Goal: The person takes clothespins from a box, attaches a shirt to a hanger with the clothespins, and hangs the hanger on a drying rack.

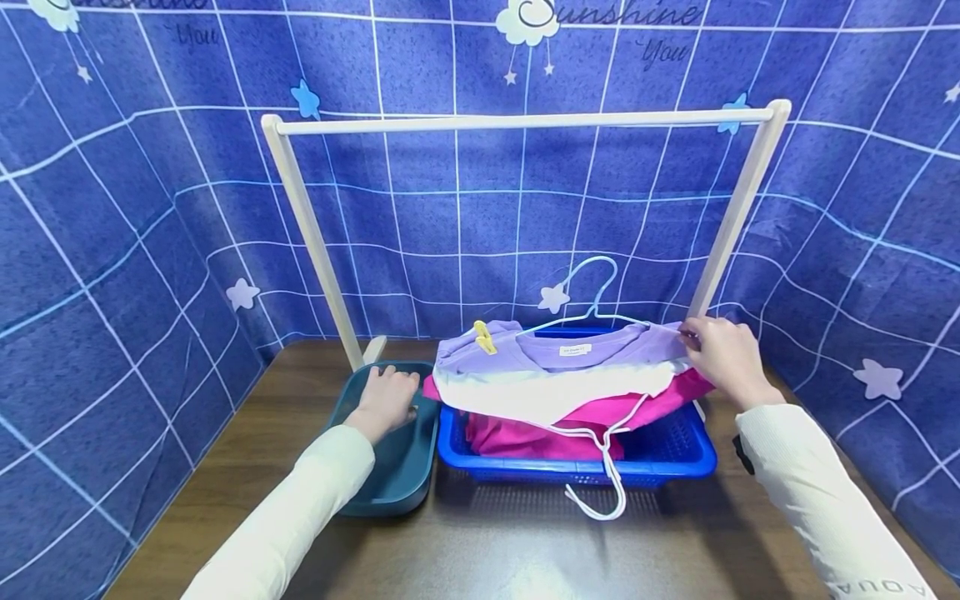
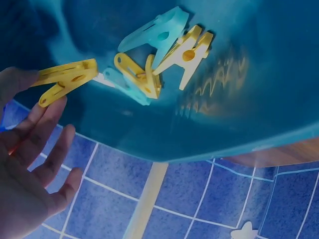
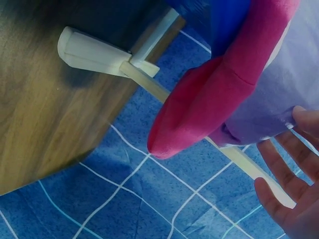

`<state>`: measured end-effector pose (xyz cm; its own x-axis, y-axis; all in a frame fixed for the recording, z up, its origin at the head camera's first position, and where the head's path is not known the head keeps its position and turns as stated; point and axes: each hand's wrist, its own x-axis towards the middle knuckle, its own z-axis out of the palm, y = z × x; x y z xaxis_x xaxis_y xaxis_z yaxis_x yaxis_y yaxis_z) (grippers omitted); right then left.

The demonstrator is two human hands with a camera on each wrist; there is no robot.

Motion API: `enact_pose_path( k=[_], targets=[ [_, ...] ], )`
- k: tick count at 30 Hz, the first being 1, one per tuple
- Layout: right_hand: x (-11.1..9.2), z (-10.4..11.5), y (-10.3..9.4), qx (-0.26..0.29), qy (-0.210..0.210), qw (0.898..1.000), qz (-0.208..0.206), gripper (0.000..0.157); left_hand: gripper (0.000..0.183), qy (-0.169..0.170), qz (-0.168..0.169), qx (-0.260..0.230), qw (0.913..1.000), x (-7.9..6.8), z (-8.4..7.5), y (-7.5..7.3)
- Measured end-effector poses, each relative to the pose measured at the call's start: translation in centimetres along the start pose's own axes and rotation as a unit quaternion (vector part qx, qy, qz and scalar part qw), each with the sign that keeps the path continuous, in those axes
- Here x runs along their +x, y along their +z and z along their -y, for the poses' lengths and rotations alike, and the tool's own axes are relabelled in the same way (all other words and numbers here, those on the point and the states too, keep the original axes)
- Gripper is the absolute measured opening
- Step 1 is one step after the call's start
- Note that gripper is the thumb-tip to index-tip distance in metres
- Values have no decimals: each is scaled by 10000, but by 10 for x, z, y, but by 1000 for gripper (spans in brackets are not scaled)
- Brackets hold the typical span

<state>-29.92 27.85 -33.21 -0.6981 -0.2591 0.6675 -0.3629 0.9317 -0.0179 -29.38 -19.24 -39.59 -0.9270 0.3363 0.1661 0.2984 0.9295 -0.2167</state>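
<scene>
Over the dark teal bin [image 1: 397, 492], my left hand [image 1: 386, 400] pinches a yellow clothespin [image 2: 67, 79] between thumb and fingers. Below it in the left wrist view lie a teal clothespin [image 2: 162, 35], a yellow clothespin [image 2: 187, 55] and others. My right hand [image 1: 723, 354] pinches the right shoulder of a purple and white shirt [image 1: 495, 387]. That shirt hangs on a light blue hanger [image 1: 596, 287], and another yellow clothespin [image 1: 484, 337] is clipped at its left shoulder. The shirt lies over pink clothing [image 1: 540, 437] and a white hanger [image 1: 603, 450].
A blue basket [image 1: 577, 473] stands on the brown wooden table [image 1: 517, 550] under the clothes. Behind it rises a white rack with a horizontal bar [image 1: 525, 122]. A blue checked curtain [image 1: 465, 208] with stars surrounds the table at the back and sides.
</scene>
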Motion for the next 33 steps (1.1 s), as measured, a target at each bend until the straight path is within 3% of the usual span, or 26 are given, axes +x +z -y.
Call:
enact_pose_path(
  k=[16, 22, 33],
  targets=[
    [0, -2, 1, -21, -13, 10000, -25, 6, 29, -341, -938, -532, 9936, 6, 7, -31],
    [0, -2, 1, -7, -21, 10000, -20, 6, 33, -535, -1252, -976, 9859, 9, 7, -48],
    [0, -2, 3, 5, -31, 10000, -57, 6, 33, -483, -2002, -1206, 9711, 14, -1, -78]
  ],
)
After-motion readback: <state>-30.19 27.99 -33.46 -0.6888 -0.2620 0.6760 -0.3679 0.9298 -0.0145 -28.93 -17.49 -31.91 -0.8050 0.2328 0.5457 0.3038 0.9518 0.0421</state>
